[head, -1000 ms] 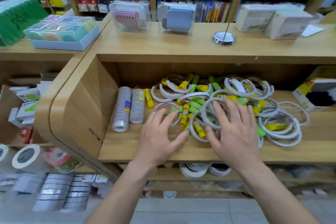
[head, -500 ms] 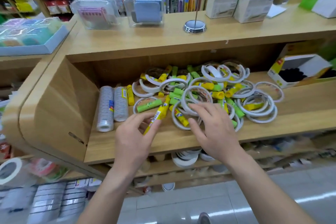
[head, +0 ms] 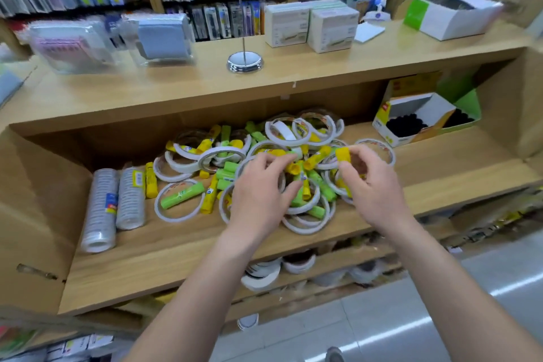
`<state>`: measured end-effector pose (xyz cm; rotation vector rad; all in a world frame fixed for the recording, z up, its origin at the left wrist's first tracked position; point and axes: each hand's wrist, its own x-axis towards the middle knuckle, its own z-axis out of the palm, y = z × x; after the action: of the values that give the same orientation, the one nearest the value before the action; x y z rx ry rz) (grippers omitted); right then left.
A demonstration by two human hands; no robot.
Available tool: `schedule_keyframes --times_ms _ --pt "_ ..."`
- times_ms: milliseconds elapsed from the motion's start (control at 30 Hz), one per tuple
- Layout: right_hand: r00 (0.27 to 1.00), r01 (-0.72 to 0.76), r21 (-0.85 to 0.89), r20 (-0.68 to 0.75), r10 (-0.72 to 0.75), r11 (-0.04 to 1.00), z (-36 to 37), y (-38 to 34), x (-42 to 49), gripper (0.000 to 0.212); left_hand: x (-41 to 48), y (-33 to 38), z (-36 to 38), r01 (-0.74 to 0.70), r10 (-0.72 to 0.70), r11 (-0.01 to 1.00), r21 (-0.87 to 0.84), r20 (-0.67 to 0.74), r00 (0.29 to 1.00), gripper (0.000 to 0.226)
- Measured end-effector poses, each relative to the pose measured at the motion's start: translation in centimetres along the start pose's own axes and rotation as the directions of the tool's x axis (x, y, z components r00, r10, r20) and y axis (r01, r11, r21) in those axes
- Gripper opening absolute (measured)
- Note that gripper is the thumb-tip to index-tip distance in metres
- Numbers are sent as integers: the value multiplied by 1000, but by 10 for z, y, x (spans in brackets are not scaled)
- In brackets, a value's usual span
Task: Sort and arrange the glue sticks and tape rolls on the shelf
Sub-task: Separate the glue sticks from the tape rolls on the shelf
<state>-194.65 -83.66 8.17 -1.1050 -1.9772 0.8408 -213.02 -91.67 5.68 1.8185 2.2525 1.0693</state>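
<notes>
**Fingers of the right hand point(head: 373, 188) pinching a yellow glue stick point(head: 343, 154); left hand point(head: 258, 191) in the heap point(head: 223, 156)**

Thumb and forefinger of the right hand pinch the yellow glue stick near 1 end and hold it just above the right side of the heap. The other fingers curl beneath. The left hand reaches into the middle of the heap with its fingers bent downward. Its thumb lies against a second yellow stick point(head: 305, 189), but whether the hand actually grips that stick cannot be told.

The heap is a loose mix of white tape rolls with yellow and green glue sticks. It lies on the wooden shelf point(head: 176, 258), from the middle toward the back. At its front left, a green glue stick point(head: 182, 196) lies across the inside of a flat tape roll. At its back, a broad white roll point(head: 283, 130) stands tilted on edge.

At the left end of the shelf, 2 wrapped stacks point(head: 100, 209) of tape rolls lie on their sides, side by side. A lone yellow stick point(head: 150, 181) lies just beside the right one.

At the right end stands an open box point(head: 382, 114) holding dark items, well apart from the hands. On the counter above the shelf are a chrome stand base point(head: 244, 62), 2 white cartons point(head: 311, 26) and clear containers point(head: 158, 38).
</notes>
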Motion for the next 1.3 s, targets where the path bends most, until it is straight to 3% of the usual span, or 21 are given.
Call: schedule_keyframes --times_ms 100,200,300,433,533,600,667,833,1033,1167,1233,1300 --pt "983 97 -223 172 -58 970 2 21 40 17 7 8 11 110 -115 989 102 35 993 42" --pt "916 250 -368 390 -95 896 8 31 65 36 6 16 16 176 -174 983 60 -43 984 26" --pt "826 459 -412 525 -208 787 6 38 80 48 -1 23 16 285 -280 959 -11 -217 935 10" --pt "779 536 -365 561 -280 761 6 40 91 39 -22 42 11 387 -409 912 -136 -374 832 4" --pt "823 488 -200 429 -372 849 0 37 96 23 -35 59 12 424 -480 877 -224 -419 771 12" --pt "866 407 -90 354 -353 909 -13 37 100 22 -35 70 17 419 -491 871 -257 -418 765 15" --pt "887 320 29 343 -310 947 -29 39 98 30 -28 83 27 394 -480 874 -282 -391 785 17" --pt "948 135 158 266 -174 978 -61 63 74 25 5 124 79 277 -382 886 -371 -248 890 19" --pt "991 -98 90 96 89 991 -98 105 64 18 33 154 139 258 -330 836 -484 -68 941 24" --pt "983 -176 61 60 172 983 -120 124 65 26 45 168 158 182 -182 922 -341 35 983 21" --pt "980 -178 -51 83 182 983 -132 138 72 26 49 166 156 75 -72 965 -250 20 997 17" --pt "968 -117 -348 171 186 930 -144 155 83 28 48 154 145 -2 -10 993 -120 -98 995 13"
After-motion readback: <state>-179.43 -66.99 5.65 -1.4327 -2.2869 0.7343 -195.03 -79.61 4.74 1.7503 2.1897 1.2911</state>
